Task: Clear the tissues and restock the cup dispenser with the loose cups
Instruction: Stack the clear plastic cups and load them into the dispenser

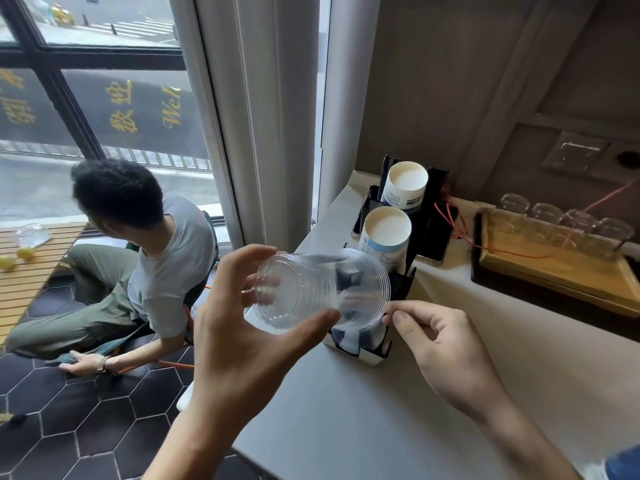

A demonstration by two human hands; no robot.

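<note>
My left hand (239,327) grips a stack of clear plastic cups (311,289), held on its side with the bottom toward me and the rims pointing at the dispenser. My right hand (440,344) pinches the rim of the stack with thumb and forefinger. Just behind the cups stands the black cup dispenser (403,282) on the grey counter (346,427). Two of its slots hold white paper cup stacks (386,230), the farther paper stack (405,183) standing higher. The near slot is partly hidden by the clear cups. No tissues are in view.
A wooden tray (554,268) with several upturned glasses (568,220) sits at the counter's right. A phone (436,233) with a red cable lies behind the dispenser. A person (145,251) crouches on the tiled floor to the left, by the window.
</note>
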